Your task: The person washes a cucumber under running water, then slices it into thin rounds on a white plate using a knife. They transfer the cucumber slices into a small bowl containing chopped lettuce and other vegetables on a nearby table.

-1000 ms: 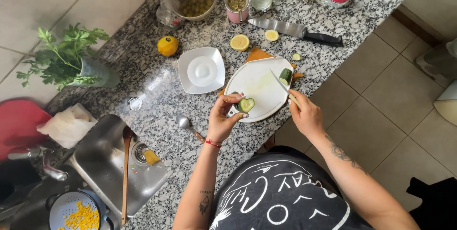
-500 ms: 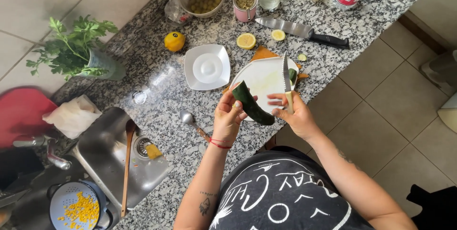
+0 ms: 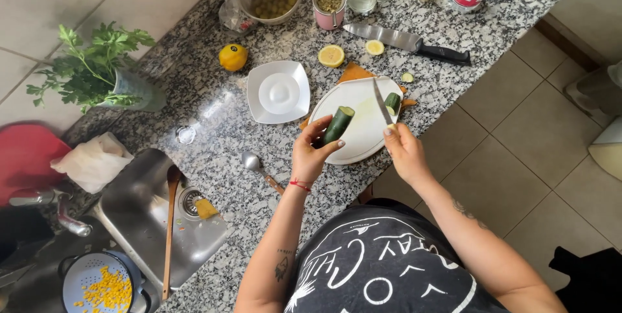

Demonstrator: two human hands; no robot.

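Cucumber held over a white oval plate

A cucumber piece (image 3: 339, 124) is gripped by the left hand (image 3: 310, 155) above the plate (image 3: 358, 144); a small knife (image 3: 381, 102) is clasped in the right hand (image 3: 405, 152). 1 cut piece (image 3: 392, 102) lies on the plate. Corn is held in the colander (image 3: 81, 277).

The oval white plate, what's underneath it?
An orange cutting board lies under the oval white plate, showing only at the plate's top-left edge and a sliver on the right. How far it extends beneath is hidden, and so is the granite counter below.
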